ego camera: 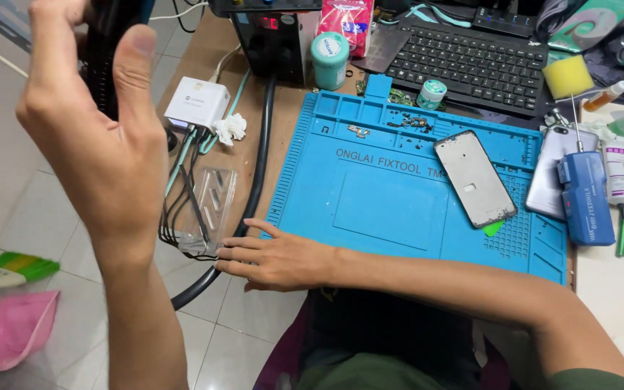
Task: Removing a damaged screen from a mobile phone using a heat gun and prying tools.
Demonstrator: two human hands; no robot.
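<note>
Left hand [102, 144] raised close to the camera, palm side toward the lens, thumb up; fingers wrapped around a black tool handle [106, 50] at top left — clamped on it, though most of the handle is hidden behind the hand. Right hand [276, 256] reaches across the body to the left edge of the desk; it lies flat, fingers together and stretched out, holding nothing; fingertips touch a clear plastic bag [207, 209] with small dark parts inside, which lies over a bundle of black cables [178, 202]. A thick black hose [254, 188] runs past the bag, just beside the hand. White charger box [198, 102] sits above the cables. Blue repair mat [391, 209] lies right of the hand; a phone frame [474, 178] rests on it, tilted — well apart from both hands. Black keyboard [471, 61] behind the mat.
</note>
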